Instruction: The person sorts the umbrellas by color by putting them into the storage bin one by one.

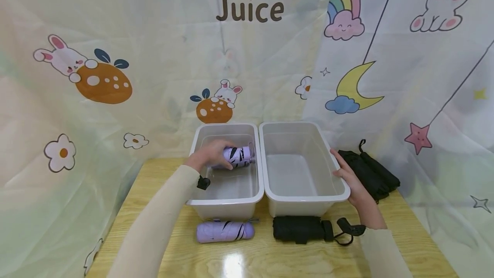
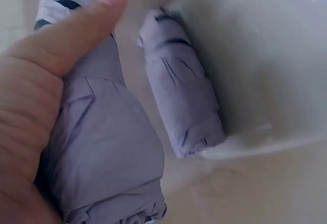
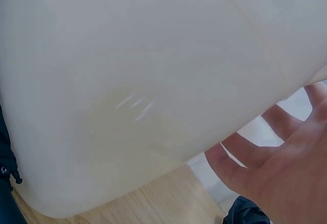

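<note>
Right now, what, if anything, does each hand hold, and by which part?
The left hand holds a purple umbrella by its body. The right hand touches the right bin's rim; gripping is uncertain.

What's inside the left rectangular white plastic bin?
A lavender, black-striped folded umbrella, held by the left hand, and a second lavender umbrella lying inside. The bin's floor behind the hand is hidden.

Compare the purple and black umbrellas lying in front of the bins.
The purple umbrella has dark stripes; the black umbrella looks plain. The purple one looks slimmer than the black one. The purple one lies before the left bin, the black one before the right bin. Both lie folded on the table.
</note>
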### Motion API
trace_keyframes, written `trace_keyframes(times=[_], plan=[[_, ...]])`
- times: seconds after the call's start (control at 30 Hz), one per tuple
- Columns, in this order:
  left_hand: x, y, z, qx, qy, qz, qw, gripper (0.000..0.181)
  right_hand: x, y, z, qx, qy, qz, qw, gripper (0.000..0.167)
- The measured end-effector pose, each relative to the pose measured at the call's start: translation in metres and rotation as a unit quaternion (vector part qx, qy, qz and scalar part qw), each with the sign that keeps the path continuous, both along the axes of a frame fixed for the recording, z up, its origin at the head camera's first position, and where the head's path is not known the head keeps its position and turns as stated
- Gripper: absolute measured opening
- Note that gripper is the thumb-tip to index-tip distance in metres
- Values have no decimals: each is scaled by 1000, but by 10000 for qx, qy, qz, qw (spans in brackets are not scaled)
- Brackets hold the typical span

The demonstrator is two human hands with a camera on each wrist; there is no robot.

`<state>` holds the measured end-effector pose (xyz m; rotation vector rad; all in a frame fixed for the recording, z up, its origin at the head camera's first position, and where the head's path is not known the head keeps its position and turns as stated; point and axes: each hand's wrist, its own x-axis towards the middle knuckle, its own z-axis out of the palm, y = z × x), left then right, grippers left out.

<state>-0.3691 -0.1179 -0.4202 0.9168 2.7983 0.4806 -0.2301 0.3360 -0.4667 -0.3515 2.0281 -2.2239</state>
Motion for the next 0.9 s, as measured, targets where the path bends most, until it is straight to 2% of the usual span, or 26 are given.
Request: trace_keyframes(times=[0.33,0.57,0.8,0.9], plan=[[-2,9,-9,49,-145,277,9995,73,0,1,0,57,17,-31,10000,68],[-2,11,-23,31,-231,263,9994,69,1,1,1,29,-19,-53,10000,69],[-5,13,-34,37,-441,457,9980,66,2,0,2,-32,-26,-59,10000,68],[-7,13,-37,-87,-504,504,9974,70,3,-1,3,-17,-27,-59,10000,68]])
